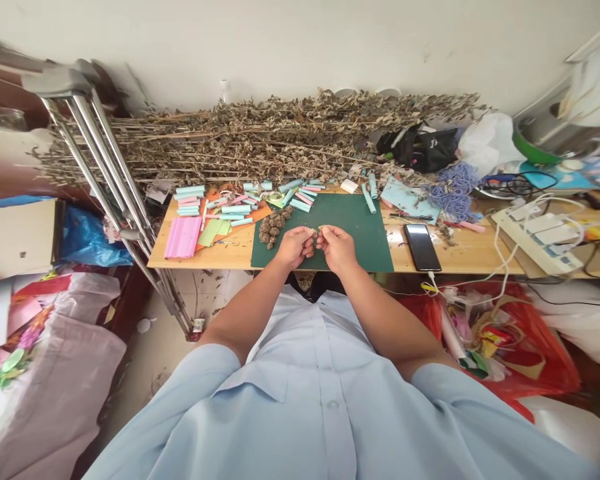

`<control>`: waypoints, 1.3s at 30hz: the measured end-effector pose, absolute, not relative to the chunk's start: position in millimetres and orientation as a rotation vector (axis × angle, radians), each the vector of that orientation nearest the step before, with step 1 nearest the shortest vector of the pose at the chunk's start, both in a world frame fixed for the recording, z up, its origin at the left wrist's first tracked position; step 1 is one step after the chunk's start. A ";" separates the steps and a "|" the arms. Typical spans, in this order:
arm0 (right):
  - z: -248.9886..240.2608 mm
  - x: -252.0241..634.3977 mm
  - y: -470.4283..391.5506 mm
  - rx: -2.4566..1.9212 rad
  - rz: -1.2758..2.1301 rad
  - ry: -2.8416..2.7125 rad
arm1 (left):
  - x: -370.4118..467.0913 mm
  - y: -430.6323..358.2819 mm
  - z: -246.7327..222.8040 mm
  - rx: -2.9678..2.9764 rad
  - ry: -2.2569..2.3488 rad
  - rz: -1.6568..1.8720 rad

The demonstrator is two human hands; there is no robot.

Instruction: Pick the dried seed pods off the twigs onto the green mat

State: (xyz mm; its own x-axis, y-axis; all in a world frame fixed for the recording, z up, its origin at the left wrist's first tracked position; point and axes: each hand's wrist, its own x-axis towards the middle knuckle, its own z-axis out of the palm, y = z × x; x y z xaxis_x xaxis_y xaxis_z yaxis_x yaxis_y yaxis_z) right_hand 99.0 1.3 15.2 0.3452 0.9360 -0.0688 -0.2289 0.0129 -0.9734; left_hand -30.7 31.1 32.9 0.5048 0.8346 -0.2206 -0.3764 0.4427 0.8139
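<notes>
My left hand and my right hand are close together over the front part of a green cutting mat. Fingers of both are curled, thumbs and fingertips pinched around something small and brownish between them, too small to make out. Just left of my left hand, a pile of brown, bumpy balls lies on the mat's left edge. Rolled pieces of light blue paper are scattered behind and left of the balls. A pink paper stack sits further left.
Dried plant stalks line the wall behind the table. Metal crutches lean at the left. Rightward are a phone on a cable, purple cords and a power strip. A red bag is below.
</notes>
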 end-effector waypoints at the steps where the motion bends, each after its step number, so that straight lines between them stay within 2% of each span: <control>1: 18.6 101.7 0.3 -1.183 1.097 -0.747 | -30.1 31.2 32.0 0.777 0.692 0.836; 6: 35.7 107.0 -7.2 -1.107 1.242 -0.610 | -24.0 31.3 26.1 0.811 0.751 0.856; 9: 39.6 105.0 -10.8 -1.184 1.204 -0.623 | -21.5 31.6 23.1 0.855 0.754 0.861; 15: 34.5 104.0 -14.0 -1.453 0.909 -0.816 | -22.0 34.0 20.5 0.892 0.738 0.835; 20: 27.7 106.3 -14.8 -1.502 0.750 -0.979 | -25.1 38.2 23.7 0.879 0.746 0.747; 26: 22.8 114.4 -20.4 -1.520 0.381 -1.392 | -28.1 39.8 23.8 0.938 0.693 0.705; 29: 20.5 118.0 -21.0 -1.490 0.466 -1.379 | -27.4 38.6 23.4 0.940 0.707 0.711; 34: 16.8 122.0 -19.2 -1.447 0.814 -1.086 | -24.5 35.1 25.5 0.969 0.775 0.725; 39: 14.3 127.0 -21.2 -1.480 0.950 -1.065 | -21.4 31.5 24.3 1.037 0.839 0.737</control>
State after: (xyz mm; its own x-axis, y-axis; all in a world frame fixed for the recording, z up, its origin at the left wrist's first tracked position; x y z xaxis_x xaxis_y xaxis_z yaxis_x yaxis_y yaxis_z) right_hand 127.0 -21.2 14.3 0.2934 0.9555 -0.0301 0.1379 -0.0734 -0.9877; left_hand -21.4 31.5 24.3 0.4881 0.8403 -0.2359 -0.1262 0.3354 0.9336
